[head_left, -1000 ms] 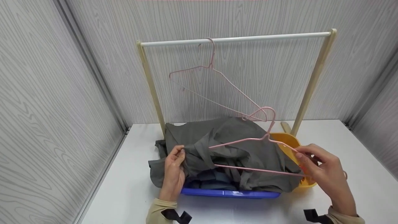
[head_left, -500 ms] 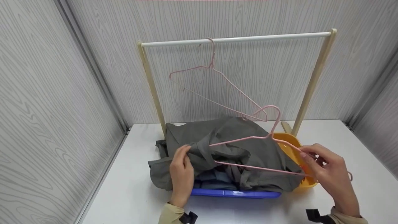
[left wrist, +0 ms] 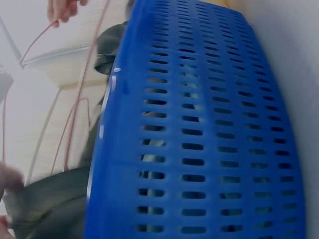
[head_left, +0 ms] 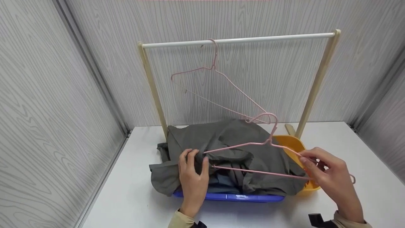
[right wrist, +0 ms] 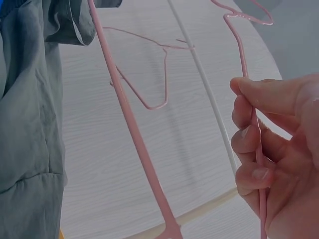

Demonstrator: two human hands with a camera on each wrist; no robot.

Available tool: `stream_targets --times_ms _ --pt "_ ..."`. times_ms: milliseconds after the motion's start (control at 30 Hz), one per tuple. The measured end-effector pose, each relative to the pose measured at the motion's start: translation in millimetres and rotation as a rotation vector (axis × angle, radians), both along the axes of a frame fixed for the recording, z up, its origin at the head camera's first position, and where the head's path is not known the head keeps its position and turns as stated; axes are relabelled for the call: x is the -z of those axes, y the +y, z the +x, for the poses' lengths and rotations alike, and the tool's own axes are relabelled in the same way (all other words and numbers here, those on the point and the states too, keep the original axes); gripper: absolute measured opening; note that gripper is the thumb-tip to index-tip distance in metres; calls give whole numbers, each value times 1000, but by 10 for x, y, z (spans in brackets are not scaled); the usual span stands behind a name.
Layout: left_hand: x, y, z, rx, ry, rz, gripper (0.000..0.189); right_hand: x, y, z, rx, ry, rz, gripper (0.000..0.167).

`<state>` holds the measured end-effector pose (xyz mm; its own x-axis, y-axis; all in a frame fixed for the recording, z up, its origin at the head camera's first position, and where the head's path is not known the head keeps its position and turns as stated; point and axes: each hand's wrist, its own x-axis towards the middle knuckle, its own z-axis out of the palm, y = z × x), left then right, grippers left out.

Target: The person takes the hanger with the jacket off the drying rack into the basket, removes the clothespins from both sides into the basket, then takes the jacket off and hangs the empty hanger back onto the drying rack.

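Note:
A pink clothes hanger (head_left: 250, 144) is held tilted above a heap of dark grey cloth, with its left end inside a fold of a grey garment (head_left: 234, 133). My right hand (head_left: 329, 177) grips the hanger's right arm between thumb and curled fingers; the right wrist view shows these fingers (right wrist: 249, 139) wrapped round the pink bar. My left hand (head_left: 193, 180) holds a bunched part of the garment at the hanger's left end, thumb and fingers on either side of the cloth. That hanger end is hidden. The garment lies over a blue basket (head_left: 231, 197).
Behind stands a rack with a white rail (head_left: 269, 38) and wooden posts (head_left: 316, 85). A second pink hanger (head_left: 232, 84) hangs from the rail. A yellow basket (head_left: 289, 142) sits behind the garment on the right. Darker blue cloth (head_left: 224, 183) shows in the blue basket.
My left hand has moved right along the garment towards the hanger, its fingers now spread around the bunched cloth. The hanger shifted slightly right, then back left and a little down with my right hand.

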<state>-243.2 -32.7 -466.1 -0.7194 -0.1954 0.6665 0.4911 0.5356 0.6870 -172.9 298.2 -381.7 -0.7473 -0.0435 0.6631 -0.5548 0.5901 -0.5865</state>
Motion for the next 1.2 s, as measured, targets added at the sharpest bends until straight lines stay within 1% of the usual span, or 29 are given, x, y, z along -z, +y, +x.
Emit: stream_targets --times_ms 67,133,200,267,367,467,600,667,700,767,833,900,933,1000,1100,1200 --pt "-6 -67 -29 67 42 39 23 -33 11 17 31 12 -1 25" --pt "-12 -148 -60 135 66 57 25 -30 49 20 67 34 -3 24" --pt "-16 -233 -97 194 70 57 28 -7 99 11 90 51 -13 24" --pt "-26 -310 -127 238 47 62 31 34 150 -4 112 60 -10 25" --pt "-45 -406 -164 277 -13 76 33 88 203 -35 132 61 6 25" --pt "-52 -484 -198 289 -74 130 36 124 235 -58 140 44 14 25" --pt "-53 -556 -247 278 -122 221 35 138 266 -62 137 29 3 25" --pt "-59 -575 -268 275 -143 270 31 139 284 -55 149 23 -6 25" --pt "-61 -580 -275 269 -153 285 30 141 295 -52 153 23 -14 25" --pt "-58 -577 -284 244 -158 286 28 141 318 -43 171 21 -27 25" --pt "-48 -555 -282 215 -136 233 28 144 333 -37 189 17 -39 25" --pt "-28 -518 -275 198 -85 144 30 145 341 -33 204 16 -50 24" --pt "-13 -497 -271 201 -56 103 33 144 341 -32 216 14 -54 23" --pt "21 -458 -272 227 5 25 40 140 343 -30 246 13 -70 22" --pt "70 -423 -285 284 86 -74 52 130 349 -31 314 27 -110 21" --pt "102 -417 -310 349 155 -187 52 115 360 -43 377 57 -168 20"
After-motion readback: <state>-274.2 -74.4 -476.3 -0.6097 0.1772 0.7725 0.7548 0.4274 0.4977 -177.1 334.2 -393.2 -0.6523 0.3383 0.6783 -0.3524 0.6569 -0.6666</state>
